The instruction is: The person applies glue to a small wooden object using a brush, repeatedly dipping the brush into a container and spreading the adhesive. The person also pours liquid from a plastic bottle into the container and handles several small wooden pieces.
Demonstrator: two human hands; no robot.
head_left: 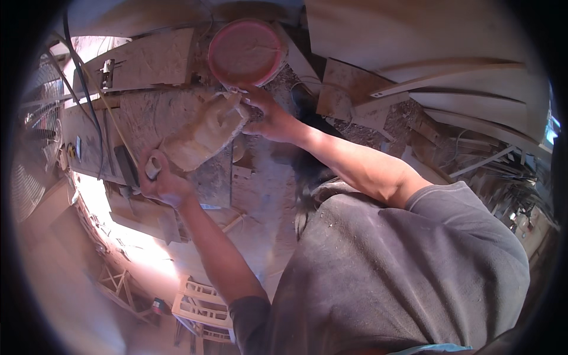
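A dusty workbench of rough chipboard panels [160, 59] fills the upper part of the head view, littered with offcuts and sawdust. On it, at the far edge, stands a round pink plastic tub [245, 52] holding a pale paste or powder. Below the tub, held up over the bench between both hands, is a pale, unfinished carved wooden piece with an irregular, lumpy outline [204, 133].

The left hand [161, 180] is closed around the narrow lower end of the piece, fingers wrapped firmly about it. The right hand [269, 115] pinches the ragged upper end between fingertips and thumb, just beneath the tub's rim.

The piece looks stiff and fairly light, probably soft wood, its surface dry and dusty rather than slick. Its thin upper edges seem liable to chip, so the thicker lower stem appears the safer place to take hold.
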